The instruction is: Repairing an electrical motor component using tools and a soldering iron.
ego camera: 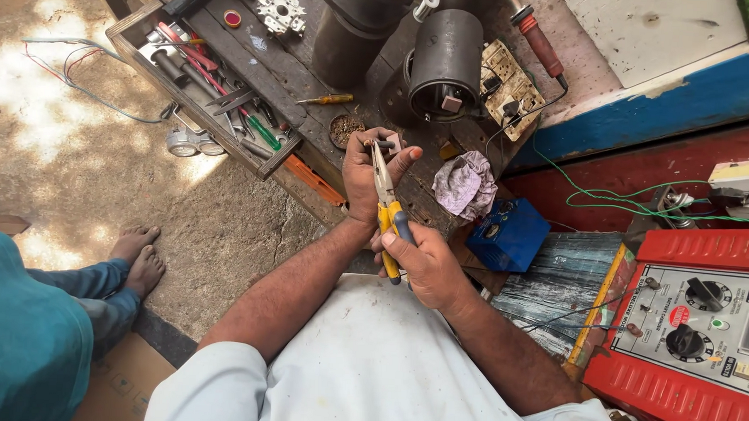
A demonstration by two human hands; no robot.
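Dark wooden worktop (296, 75) carries two black cylindrical motor housings (446, 59), open tool tray (204, 88).
One pair yellow-and-blue-handled pliers (386, 194) held above worktop edge: right hand (423, 258) grip closed round handles, nose up.
Left hand (367, 173) grip pinched on one small dark metal part (383, 144) at plier tips.
Part judged light, stiff, easily dropped; hold by its body.

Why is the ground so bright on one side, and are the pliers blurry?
Head view: sun falls in dappled patches on the ground at left, nearly washed out, while the workbench sits in even shade; the pliers in the right hand and the small part pinched by the left hand look sharp; straight edges bend slightly near the frame's borders.
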